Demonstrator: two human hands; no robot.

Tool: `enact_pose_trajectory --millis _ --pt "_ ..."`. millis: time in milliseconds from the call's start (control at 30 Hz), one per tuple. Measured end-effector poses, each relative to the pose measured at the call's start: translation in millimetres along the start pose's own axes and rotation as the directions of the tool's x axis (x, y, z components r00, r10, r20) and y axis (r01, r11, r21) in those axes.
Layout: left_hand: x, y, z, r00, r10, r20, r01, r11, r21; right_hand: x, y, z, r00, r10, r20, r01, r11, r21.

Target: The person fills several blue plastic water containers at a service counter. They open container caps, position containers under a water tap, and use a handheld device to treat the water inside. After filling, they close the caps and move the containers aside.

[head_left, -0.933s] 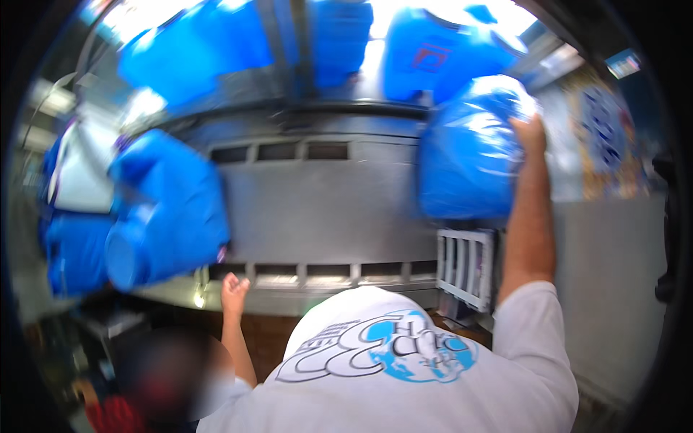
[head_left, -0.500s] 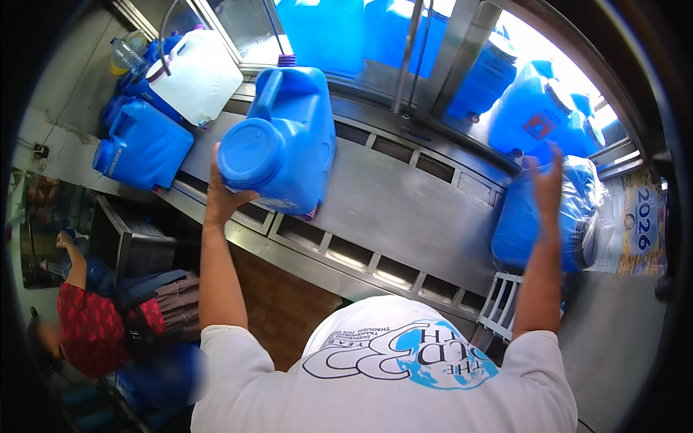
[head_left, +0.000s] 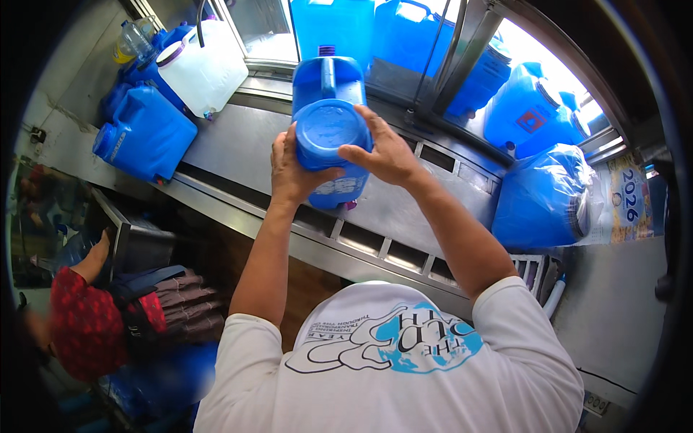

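A blue water jug [head_left: 339, 186] with a handle, a purple spout cap at its far end and a wide blue lid [head_left: 330, 133] stands on the steel counter in front of me. My left hand [head_left: 290, 169] is curved around the lid's left side, thumb along its near edge. From the right, my right hand [head_left: 386, 148] holds the lid's other side, fingers at its far edge and thumb at the near right. Both hands are closed on the lid.
The steel counter [head_left: 238, 141] has slots along its edges. Left stand a blue jug [head_left: 155, 133] and a white jug [head_left: 206, 72]. A plastic-wrapped blue jug [head_left: 538, 198] stands right, with more jugs behind the window frame. A person in a red top [head_left: 90, 317] is at lower left.
My right hand has come from the far right onto the lid. The jug now sits further right and turned straighter, with my left hand still on its lid.
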State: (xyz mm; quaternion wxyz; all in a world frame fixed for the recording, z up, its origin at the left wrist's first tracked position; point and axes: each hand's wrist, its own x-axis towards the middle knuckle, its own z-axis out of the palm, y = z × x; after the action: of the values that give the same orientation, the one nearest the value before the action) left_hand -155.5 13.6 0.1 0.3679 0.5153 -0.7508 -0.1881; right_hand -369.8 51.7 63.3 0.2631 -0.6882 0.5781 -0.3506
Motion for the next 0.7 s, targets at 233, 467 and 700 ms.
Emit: enact_pose_trajectory --millis 233,467,700 --pt "-42.8 62.6 22.7 0.994 0.095 0.062 -0.093 0.995 -0.038 -61.4 -5.8 -52.6 0.982 0.172 0.073 -0.146 0.951 -0.271" --pt "-55.1 95.6 63.6 0.992 0.125 0.024 -0.122 0.989 -0.083 -55.9 -41.8 -53.3 0.988 0.127 0.088 -0.014 0.640 -0.768" --pt "-42.9 106.0 75.5 0.989 0.133 0.065 -0.125 0.986 -0.112 -55.4 -24.9 -82.6 0.978 -0.075 0.194 0.184 0.750 -0.635"
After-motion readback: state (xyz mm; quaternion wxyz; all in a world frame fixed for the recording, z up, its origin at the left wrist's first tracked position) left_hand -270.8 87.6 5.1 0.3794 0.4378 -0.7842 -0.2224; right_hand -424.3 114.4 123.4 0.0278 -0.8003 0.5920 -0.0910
